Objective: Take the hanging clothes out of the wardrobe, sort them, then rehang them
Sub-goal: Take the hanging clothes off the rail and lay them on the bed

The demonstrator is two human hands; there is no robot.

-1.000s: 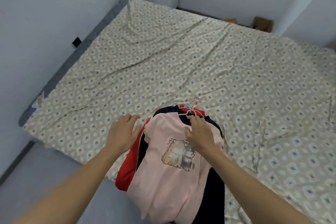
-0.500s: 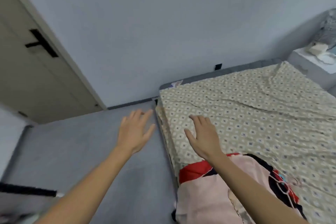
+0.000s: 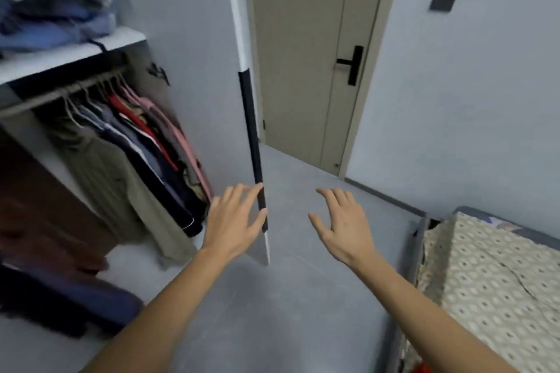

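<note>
Head view: clothes (image 3: 127, 142) hang on the rail (image 3: 60, 94) in the open wardrobe, up-left of both hands. Rail runs left to right and away. Left hand (image 3: 235, 224) is nearer, beside the door edge (image 3: 253, 136); right hand (image 3: 342, 225) is farther. Both spread wide, holding nothing.

a single head-worn view, wide-angle with edges bowed, looking forward and steeply down from standing height across the grey floor (image 3: 281, 297). it faces the far room door (image 3: 306, 54), with the open wardrobe (image 3: 91, 118) filling the left side and a corner of the bed (image 3: 491, 278) at the near right. both forearms reach in from the bottom edge, the left hand (image 3: 235, 224) and right hand (image 3: 342, 227) close to the lens at mid-frame. the left side is blurred. no second view shares the scene
</note>
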